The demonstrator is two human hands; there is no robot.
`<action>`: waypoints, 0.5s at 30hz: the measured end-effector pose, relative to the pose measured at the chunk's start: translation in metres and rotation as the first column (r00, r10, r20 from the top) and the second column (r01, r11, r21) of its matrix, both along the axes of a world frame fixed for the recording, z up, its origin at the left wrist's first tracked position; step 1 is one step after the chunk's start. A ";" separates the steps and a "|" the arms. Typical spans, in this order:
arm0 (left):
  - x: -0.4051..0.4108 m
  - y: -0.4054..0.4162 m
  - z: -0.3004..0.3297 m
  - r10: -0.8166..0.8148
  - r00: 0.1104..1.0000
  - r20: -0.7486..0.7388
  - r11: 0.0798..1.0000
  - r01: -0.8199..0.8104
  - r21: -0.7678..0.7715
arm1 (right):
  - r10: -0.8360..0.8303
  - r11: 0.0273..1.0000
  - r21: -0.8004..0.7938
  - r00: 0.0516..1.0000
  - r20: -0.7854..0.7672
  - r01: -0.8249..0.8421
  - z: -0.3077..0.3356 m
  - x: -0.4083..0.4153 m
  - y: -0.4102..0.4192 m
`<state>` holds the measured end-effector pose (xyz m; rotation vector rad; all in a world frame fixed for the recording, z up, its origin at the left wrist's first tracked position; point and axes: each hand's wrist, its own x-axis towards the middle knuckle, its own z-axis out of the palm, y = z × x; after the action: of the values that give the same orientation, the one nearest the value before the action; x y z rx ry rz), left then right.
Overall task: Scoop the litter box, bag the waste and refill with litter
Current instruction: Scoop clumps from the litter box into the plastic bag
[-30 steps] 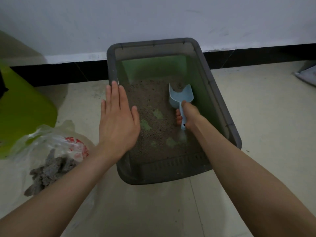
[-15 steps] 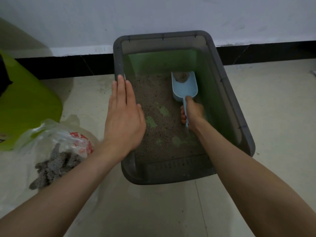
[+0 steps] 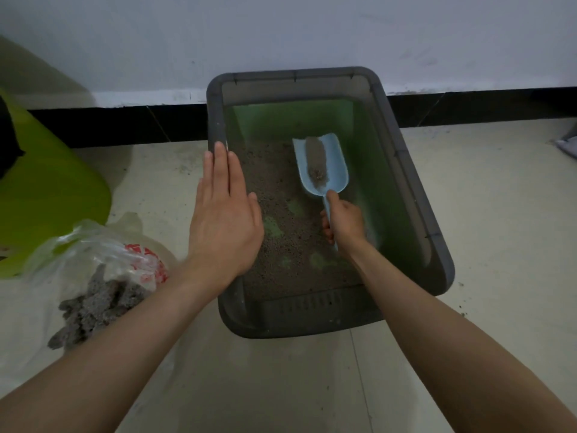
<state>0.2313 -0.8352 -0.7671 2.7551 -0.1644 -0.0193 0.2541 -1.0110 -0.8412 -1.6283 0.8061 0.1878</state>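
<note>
A grey rectangular plastic litter box [image 3: 415, 195] with a green inner floor is set on the tiled floor at 12 o'clock. The handle of a pale blue plastic scoop [image 3: 321, 164], loaded with a grey clump, is gripped by the right hand [image 3: 345, 225] inside the box. The left hand [image 3: 223, 220] is laid flat, fingers straight, over the box's 9 o'clock rim. A clear plastic bag [image 3: 103, 276] of grey clumps lies at 8 o'clock.

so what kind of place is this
Probably a home floor corner by a wall: pale tiled floor with black skirting, and a grey plastic litter box set on it.
</note>
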 end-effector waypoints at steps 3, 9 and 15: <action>0.000 -0.001 0.001 0.003 1.000 -0.007 1.000 -0.003 -0.010 | 0.003 1.000 0.017 0.998 -0.058 -0.002 0.001 0.003 0.000; 0.000 -0.002 0.003 0.008 1.000 -0.019 1.000 -0.008 -0.019 | 0.109 0.993 0.065 0.982 -0.155 -0.100 0.009 0.016 -0.001; 0.000 -0.002 0.004 0.008 1.000 -0.028 0.999 -0.009 -0.033 | 0.115 0.988 0.120 0.976 -0.183 -0.094 0.016 0.044 0.009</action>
<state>0.2314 -0.8375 -0.7630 2.7210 -0.1438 -0.0524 0.2983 -1.0024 -0.8256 -1.5642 0.8387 0.4611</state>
